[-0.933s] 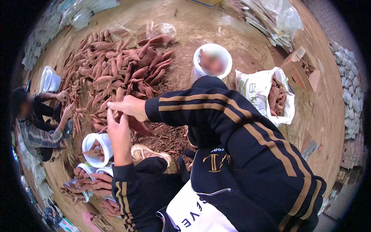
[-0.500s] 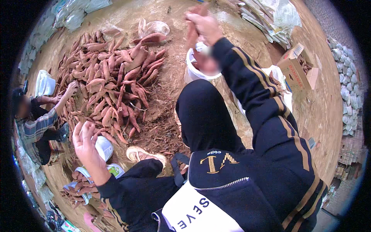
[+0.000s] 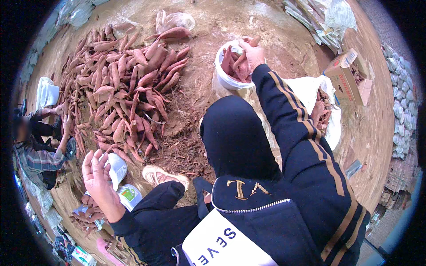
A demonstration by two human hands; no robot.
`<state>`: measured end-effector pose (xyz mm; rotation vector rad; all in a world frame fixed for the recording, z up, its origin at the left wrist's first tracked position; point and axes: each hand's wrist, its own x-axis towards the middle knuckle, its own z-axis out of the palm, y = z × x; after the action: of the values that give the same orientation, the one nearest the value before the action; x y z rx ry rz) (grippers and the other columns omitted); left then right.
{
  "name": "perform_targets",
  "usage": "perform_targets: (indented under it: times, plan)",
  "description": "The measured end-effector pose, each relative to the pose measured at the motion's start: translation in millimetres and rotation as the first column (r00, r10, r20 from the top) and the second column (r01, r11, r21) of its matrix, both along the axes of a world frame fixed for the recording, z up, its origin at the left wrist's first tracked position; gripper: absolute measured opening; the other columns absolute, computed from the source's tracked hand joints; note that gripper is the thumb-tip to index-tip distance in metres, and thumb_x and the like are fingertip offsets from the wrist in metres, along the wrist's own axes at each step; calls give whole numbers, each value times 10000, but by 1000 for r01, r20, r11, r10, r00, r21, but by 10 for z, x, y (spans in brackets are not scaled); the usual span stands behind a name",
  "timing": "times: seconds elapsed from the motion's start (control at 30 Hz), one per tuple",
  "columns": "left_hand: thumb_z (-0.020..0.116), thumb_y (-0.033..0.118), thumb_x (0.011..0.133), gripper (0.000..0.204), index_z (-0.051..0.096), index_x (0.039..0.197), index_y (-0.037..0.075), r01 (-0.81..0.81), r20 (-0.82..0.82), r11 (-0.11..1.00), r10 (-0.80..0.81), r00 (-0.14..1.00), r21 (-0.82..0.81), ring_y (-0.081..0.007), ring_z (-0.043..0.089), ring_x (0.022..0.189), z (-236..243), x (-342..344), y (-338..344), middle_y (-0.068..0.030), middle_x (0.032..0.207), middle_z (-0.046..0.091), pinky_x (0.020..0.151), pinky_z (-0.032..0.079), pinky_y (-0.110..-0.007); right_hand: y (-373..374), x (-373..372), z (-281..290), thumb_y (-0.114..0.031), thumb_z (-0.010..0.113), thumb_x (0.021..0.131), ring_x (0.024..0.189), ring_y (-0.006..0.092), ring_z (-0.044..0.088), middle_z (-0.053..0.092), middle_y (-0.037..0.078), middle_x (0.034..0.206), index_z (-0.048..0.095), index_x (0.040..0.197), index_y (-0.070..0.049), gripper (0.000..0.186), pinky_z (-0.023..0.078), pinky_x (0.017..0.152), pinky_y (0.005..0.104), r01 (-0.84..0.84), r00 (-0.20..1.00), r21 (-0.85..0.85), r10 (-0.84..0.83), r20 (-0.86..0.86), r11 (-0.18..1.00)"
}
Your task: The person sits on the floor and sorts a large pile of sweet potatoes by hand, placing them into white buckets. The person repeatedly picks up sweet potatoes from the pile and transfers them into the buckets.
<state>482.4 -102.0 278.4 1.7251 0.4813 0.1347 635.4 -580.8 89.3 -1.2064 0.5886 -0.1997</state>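
My right hand (image 3: pixel 253 54) is at the right rim of a white bucket (image 3: pixel 220 76), its fingers closed round a sweet potato (image 3: pixel 254 41) whose end sticks out past the hand. More reddish sweet potatoes (image 3: pixel 230 64) fill the bucket. At the lower left, my left hand (image 3: pixel 98 179) hangs in the air with bent fingers apart and nothing in it. Below that hand's view lie white tubs (image 3: pixel 116 168). A big heap of sweet potatoes (image 3: pixel 111 88) spreads over the ground left of the bucket.
A co-worker (image 3: pixel 42 153) crouches at the heap's left edge, near a white bucket (image 3: pixel 47 93). Right of my arm stand a white sack (image 3: pixel 306 91) of roots and a cardboard box (image 3: pixel 344 82). A clear plastic bag (image 3: pixel 175 21) lies behind the heap.
My right hand has come down from above the bucket to its rim with the sweet potato. My left hand has dropped slightly. The co-worker's arms have drawn back from the heap.
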Motion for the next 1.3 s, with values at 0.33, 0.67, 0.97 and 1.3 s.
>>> perform_targets:
  times: [0.33, 0.67, 0.97, 1.3]
  plan:
    - [525, 223, 935, 333, 484, 1205, 33, -93, 62, 996, 93, 994, 1, -190, 589, 999, 213, 96, 38, -104, 1141, 587, 787, 464, -297, -159, 240, -75, -155, 708, 765, 814, 151, 596, 636, 91, 888, 595, 1019, 30, 334, 479, 740, 288, 21, 1000, -798, -20, 11, 602]
    - [563, 217, 912, 315, 529, 1161, 26, -160, 41, 987, 159, 986, 27, -175, 599, 968, 298, 89, 255, -93, 1140, 588, 780, 453, -261, 2662, 941, 831, -280, 652, 802, 724, 153, 602, 633, 101, 850, 637, 925, -19, 289, 485, 658, 286, -383, 183, -825, 841, -509, -416]
    - [589, 196, 896, 288, 557, 1114, 10, -234, 68, 972, 234, 970, -9, -134, 603, 898, 190, 86, 516, -74, 1038, 615, 751, 448, -233, 3960, -42, -1121, -244, 648, 729, 877, 367, 614, 638, 211, 883, 616, 907, -8, 298, 488, 795, 435, -688, 138, -627, 781, -609, -367]
    - [575, 169, 905, 234, 580, 1087, 21, -308, -3, 948, 309, 951, -81, -122, 603, 890, 223, -35, 689, -58, 1052, 620, 753, 442, -214, 4655, -325, -1460, -298, 781, 658, 922, 344, 619, 583, 196, 1028, 396, 1099, -18, 650, 521, 757, 417, -734, 592, -676, 425, -685, -67]
